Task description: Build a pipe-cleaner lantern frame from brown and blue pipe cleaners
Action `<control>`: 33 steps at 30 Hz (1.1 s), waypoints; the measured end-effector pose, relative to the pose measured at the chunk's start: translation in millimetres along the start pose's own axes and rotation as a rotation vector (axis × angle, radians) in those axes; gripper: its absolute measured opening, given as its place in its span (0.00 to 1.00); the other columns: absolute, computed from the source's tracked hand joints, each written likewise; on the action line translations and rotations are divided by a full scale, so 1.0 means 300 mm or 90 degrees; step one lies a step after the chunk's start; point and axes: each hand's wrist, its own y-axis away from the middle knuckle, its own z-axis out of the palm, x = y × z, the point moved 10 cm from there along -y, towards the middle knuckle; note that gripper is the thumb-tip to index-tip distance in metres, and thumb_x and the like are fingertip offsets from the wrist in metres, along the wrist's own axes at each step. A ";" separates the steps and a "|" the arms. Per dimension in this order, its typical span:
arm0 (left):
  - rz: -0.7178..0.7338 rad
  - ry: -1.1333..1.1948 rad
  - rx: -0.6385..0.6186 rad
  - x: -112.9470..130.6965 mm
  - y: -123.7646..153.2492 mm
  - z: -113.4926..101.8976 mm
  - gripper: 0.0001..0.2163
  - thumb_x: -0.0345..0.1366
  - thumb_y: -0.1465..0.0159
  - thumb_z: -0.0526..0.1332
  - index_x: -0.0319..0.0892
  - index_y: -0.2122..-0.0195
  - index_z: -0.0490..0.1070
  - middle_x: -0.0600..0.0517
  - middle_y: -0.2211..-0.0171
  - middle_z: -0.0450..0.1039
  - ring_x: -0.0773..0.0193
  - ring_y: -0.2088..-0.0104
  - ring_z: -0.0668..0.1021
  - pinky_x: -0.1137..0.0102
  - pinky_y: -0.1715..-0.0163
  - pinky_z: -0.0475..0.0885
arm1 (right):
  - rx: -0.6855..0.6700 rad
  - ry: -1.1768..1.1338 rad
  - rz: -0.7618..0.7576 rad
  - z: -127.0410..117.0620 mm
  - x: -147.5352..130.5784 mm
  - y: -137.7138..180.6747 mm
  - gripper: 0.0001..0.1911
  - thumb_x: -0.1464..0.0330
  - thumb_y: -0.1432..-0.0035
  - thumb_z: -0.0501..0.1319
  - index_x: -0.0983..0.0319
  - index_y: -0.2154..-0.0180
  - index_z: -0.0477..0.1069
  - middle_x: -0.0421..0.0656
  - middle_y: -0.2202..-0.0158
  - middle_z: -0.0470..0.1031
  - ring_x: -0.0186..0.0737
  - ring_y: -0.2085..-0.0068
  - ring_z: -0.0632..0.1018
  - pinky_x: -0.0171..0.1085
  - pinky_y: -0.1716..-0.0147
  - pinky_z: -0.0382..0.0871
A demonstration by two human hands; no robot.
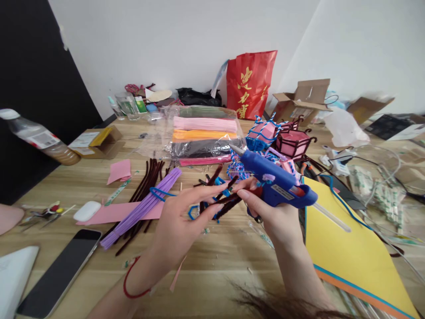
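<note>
My right hand (270,212) is wrapped around the handle of a blue hot glue gun (275,179), whose nozzle points up and to the left. My left hand (186,217) pinches a small piece made of dark red and blue pipe cleaners (217,201) between thumb and fingers. The two hands meet at that piece above the wooden table (212,266). A red cord circles my left wrist.
Purple (142,208) and dark red pipe cleaners (146,177) lie left of my hands beside pink paper (116,212). A phone (59,272), a bottle (40,139), a bag of coloured pipe cleaners (202,137), pink baskets (292,141), yellow paper (345,248), boxes and cables surround them.
</note>
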 end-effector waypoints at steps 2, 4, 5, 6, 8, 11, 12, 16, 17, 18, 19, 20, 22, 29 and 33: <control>-0.002 0.008 0.007 -0.004 -0.001 -0.008 0.15 0.28 0.38 0.70 0.53 0.53 0.84 0.55 0.60 0.86 0.61 0.63 0.85 0.67 0.56 0.82 | -0.008 0.021 -0.002 0.001 -0.004 0.000 0.09 0.64 0.47 0.73 0.59 0.69 0.76 0.39 0.68 0.80 0.29 0.79 0.67 0.34 0.80 0.59; -0.015 0.042 0.006 -0.015 -0.002 -0.010 0.13 0.28 0.39 0.71 0.53 0.56 0.85 0.55 0.60 0.86 0.60 0.60 0.86 0.66 0.54 0.82 | -0.021 0.043 -0.006 0.006 -0.010 0.000 0.08 0.64 0.46 0.72 0.59 0.68 0.77 0.38 0.70 0.79 0.30 0.79 0.68 0.34 0.80 0.61; -0.025 0.063 0.002 -0.022 -0.003 -0.009 0.13 0.29 0.39 0.71 0.54 0.57 0.85 0.55 0.59 0.86 0.59 0.59 0.86 0.65 0.54 0.83 | -0.027 0.047 -0.007 0.010 -0.013 0.000 0.07 0.64 0.46 0.72 0.59 0.67 0.78 0.38 0.72 0.78 0.31 0.79 0.68 0.35 0.80 0.63; -0.038 0.086 -0.003 -0.029 -0.003 -0.006 0.13 0.29 0.39 0.71 0.54 0.57 0.85 0.55 0.58 0.86 0.59 0.59 0.87 0.65 0.53 0.83 | -0.032 0.046 -0.008 0.013 -0.016 0.001 0.07 0.64 0.46 0.72 0.59 0.67 0.78 0.38 0.72 0.78 0.31 0.79 0.68 0.35 0.79 0.64; -0.062 0.122 -0.015 -0.042 -0.005 0.001 0.14 0.29 0.39 0.71 0.54 0.55 0.84 0.54 0.56 0.86 0.58 0.57 0.87 0.62 0.50 0.83 | -0.041 0.034 -0.009 0.020 -0.019 0.003 0.06 0.64 0.45 0.71 0.59 0.69 0.78 0.39 0.72 0.79 0.31 0.79 0.69 0.34 0.80 0.65; -0.070 0.164 -0.026 -0.038 -0.010 0.007 0.14 0.27 0.39 0.70 0.53 0.56 0.85 0.55 0.53 0.85 0.57 0.50 0.85 0.59 0.43 0.80 | -0.049 0.064 -0.016 0.027 -0.016 0.009 0.07 0.63 0.44 0.71 0.59 0.70 0.77 0.37 0.75 0.77 0.31 0.80 0.68 0.34 0.79 0.67; -0.067 0.172 -0.030 -0.033 -0.011 0.008 0.14 0.27 0.39 0.70 0.53 0.56 0.84 0.55 0.53 0.85 0.57 0.49 0.85 0.59 0.42 0.79 | -0.042 0.093 -0.021 0.023 -0.013 0.011 0.09 0.62 0.45 0.71 0.59 0.70 0.77 0.36 0.78 0.74 0.31 0.80 0.68 0.34 0.79 0.67; -0.056 0.162 -0.039 -0.016 -0.016 0.007 0.16 0.27 0.37 0.69 0.55 0.53 0.84 0.55 0.52 0.85 0.58 0.48 0.84 0.60 0.41 0.78 | -0.002 0.162 -0.062 0.006 -0.003 0.016 0.14 0.59 0.50 0.75 0.58 0.73 0.74 0.34 0.81 0.70 0.34 0.80 0.71 0.36 0.79 0.72; -0.051 0.155 -0.037 -0.013 -0.016 0.004 0.16 0.27 0.37 0.69 0.55 0.53 0.83 0.56 0.51 0.84 0.59 0.49 0.84 0.61 0.42 0.79 | 0.003 0.157 -0.074 0.005 -0.001 0.017 0.14 0.59 0.51 0.75 0.57 0.71 0.74 0.35 0.80 0.73 0.35 0.80 0.72 0.37 0.79 0.73; -0.046 0.146 -0.036 -0.011 -0.015 0.002 0.16 0.27 0.38 0.69 0.56 0.52 0.83 0.56 0.52 0.85 0.60 0.51 0.85 0.62 0.44 0.80 | 0.007 0.151 -0.083 0.004 0.001 0.018 0.13 0.60 0.51 0.75 0.57 0.69 0.74 0.36 0.78 0.75 0.36 0.79 0.74 0.37 0.79 0.74; -0.041 0.136 -0.037 -0.011 -0.014 0.001 0.17 0.27 0.38 0.69 0.56 0.52 0.83 0.56 0.52 0.85 0.60 0.55 0.85 0.63 0.47 0.81 | 0.013 0.148 -0.090 0.003 0.002 0.018 0.13 0.61 0.50 0.75 0.57 0.67 0.75 0.36 0.76 0.77 0.37 0.77 0.76 0.37 0.78 0.76; -0.038 0.126 -0.039 -0.012 -0.013 0.001 0.17 0.28 0.38 0.70 0.56 0.51 0.83 0.55 0.53 0.85 0.60 0.58 0.85 0.63 0.50 0.82 | 0.019 0.150 -0.097 0.001 0.001 0.018 0.13 0.61 0.50 0.75 0.56 0.65 0.75 0.37 0.74 0.79 0.39 0.76 0.78 0.38 0.76 0.78; -0.041 0.111 -0.040 -0.019 -0.010 0.002 0.17 0.29 0.38 0.70 0.55 0.50 0.83 0.54 0.54 0.86 0.61 0.64 0.85 0.63 0.56 0.84 | 0.021 0.162 -0.112 0.003 -0.007 0.017 0.12 0.61 0.49 0.74 0.56 0.65 0.74 0.39 0.71 0.80 0.40 0.74 0.80 0.39 0.73 0.80; -0.037 0.096 -0.009 -0.014 0.003 -0.008 0.18 0.28 0.38 0.70 0.56 0.49 0.82 0.55 0.56 0.86 0.62 0.64 0.83 0.66 0.56 0.83 | -0.011 0.180 -0.099 0.026 -0.012 0.022 0.14 0.61 0.50 0.74 0.55 0.66 0.72 0.37 0.72 0.79 0.38 0.75 0.79 0.36 0.77 0.77; -0.047 0.090 -0.020 -0.013 0.003 -0.009 0.19 0.29 0.39 0.70 0.53 0.47 0.81 0.52 0.55 0.85 0.61 0.64 0.84 0.65 0.57 0.83 | -0.026 0.180 -0.086 0.035 -0.011 0.025 0.12 0.62 0.49 0.72 0.55 0.65 0.72 0.37 0.72 0.79 0.39 0.74 0.79 0.36 0.76 0.77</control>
